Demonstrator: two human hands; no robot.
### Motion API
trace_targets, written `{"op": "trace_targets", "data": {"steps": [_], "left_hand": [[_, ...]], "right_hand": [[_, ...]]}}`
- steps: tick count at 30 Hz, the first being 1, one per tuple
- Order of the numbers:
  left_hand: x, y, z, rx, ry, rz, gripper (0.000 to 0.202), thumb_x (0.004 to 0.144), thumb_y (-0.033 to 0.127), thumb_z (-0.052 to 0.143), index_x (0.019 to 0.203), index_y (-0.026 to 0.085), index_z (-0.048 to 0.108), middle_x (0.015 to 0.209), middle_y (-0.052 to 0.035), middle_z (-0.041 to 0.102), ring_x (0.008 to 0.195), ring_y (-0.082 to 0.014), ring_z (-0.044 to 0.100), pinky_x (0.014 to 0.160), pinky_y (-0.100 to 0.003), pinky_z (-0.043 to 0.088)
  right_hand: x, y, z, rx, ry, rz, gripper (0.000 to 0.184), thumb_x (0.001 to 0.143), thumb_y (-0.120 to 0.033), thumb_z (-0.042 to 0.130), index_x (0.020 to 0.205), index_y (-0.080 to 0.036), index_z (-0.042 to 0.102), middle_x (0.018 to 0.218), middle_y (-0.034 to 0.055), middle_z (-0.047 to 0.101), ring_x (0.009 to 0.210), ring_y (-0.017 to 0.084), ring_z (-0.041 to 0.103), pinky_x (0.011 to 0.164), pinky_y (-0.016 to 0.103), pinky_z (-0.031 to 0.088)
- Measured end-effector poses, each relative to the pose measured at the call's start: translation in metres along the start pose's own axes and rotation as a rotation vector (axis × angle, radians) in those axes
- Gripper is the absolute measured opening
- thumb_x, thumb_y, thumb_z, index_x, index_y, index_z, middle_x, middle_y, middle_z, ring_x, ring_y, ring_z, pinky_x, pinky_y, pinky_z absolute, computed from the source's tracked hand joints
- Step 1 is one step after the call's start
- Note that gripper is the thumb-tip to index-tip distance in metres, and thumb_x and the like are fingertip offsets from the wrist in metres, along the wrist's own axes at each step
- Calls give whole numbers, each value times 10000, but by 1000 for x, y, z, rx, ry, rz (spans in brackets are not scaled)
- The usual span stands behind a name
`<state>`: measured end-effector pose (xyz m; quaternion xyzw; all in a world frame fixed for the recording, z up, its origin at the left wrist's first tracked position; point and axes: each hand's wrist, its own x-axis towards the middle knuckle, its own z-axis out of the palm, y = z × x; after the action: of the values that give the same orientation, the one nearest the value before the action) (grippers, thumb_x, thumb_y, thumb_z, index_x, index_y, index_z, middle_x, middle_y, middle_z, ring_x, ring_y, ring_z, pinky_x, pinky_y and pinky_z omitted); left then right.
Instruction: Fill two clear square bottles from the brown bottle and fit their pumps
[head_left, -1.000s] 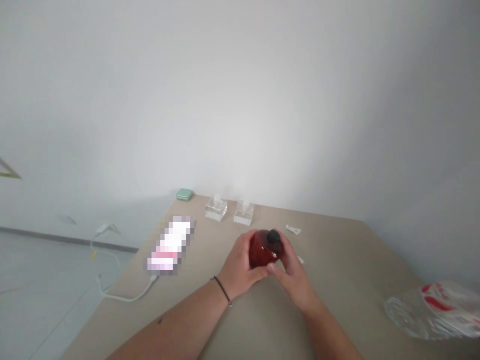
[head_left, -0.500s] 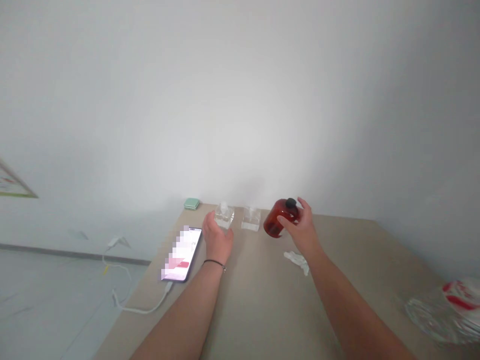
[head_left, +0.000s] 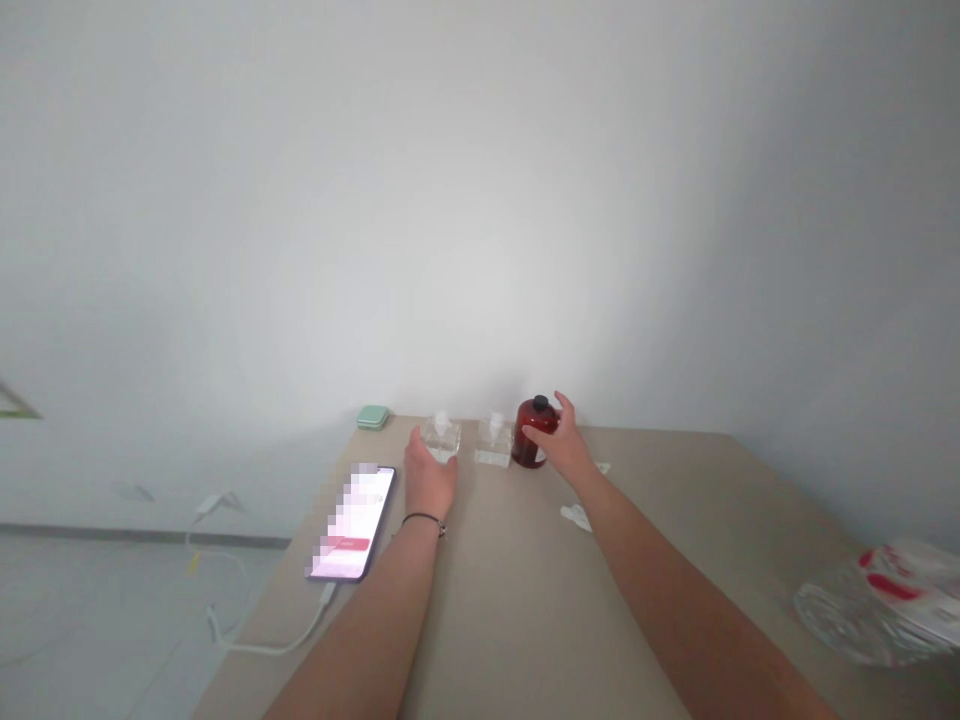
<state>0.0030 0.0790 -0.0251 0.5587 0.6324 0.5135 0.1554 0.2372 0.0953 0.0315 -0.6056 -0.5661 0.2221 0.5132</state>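
Note:
At the back of the table a reddish-brown bottle (head_left: 529, 425) with a black cap stands upright, and my right hand (head_left: 564, 445) grips it from the right with thumb in front. Just left of it is a clear square bottle (head_left: 493, 445) with a whitish top. A second clear square bottle (head_left: 442, 437), much like it, sits between the thumb and fingers of my left hand (head_left: 430, 485), which is closed around its near side. The hand hides part of that bottle. Below my right wrist lies a crumpled white tissue (head_left: 576, 516).
A phone (head_left: 352, 530) with a lit screen lies left of my left forearm, a white cable (head_left: 277, 648) plugged into it. A small green case (head_left: 372, 417) sits at the back left corner. A clear plastic package (head_left: 874, 610) with red marks is at the right edge.
The brown bottle, tilted before, has moved left with my right hand and now stands upright beside the middle clear bottle. My left hand stays at its clear bottle. The view shifted slightly.

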Motion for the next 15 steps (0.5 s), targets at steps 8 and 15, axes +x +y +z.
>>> {"op": "trace_targets", "data": {"steps": [8, 15], "left_hand": [[2, 2, 1, 118, -141, 15, 658, 822, 260, 686, 1398, 142, 390, 1375, -200, 502, 1339, -314, 472, 1106, -421, 391], [-1, 9, -3, 178, -232, 50, 693, 829, 312, 676, 1439, 178, 376, 1397, -164, 542, 1321, -297, 508, 1094, -374, 392]], "right_hand": [[1, 13, 4, 41, -33, -40, 938, 664, -405, 755, 1468, -263, 293, 1305, 116, 597, 1080, 265, 655, 1053, 497, 431], [-3, 19, 3, 56, -25, -34, 794, 679, -424, 746, 1361, -235, 388, 1283, 126, 608, 1161, 285, 606, 1067, 515, 407]]}}
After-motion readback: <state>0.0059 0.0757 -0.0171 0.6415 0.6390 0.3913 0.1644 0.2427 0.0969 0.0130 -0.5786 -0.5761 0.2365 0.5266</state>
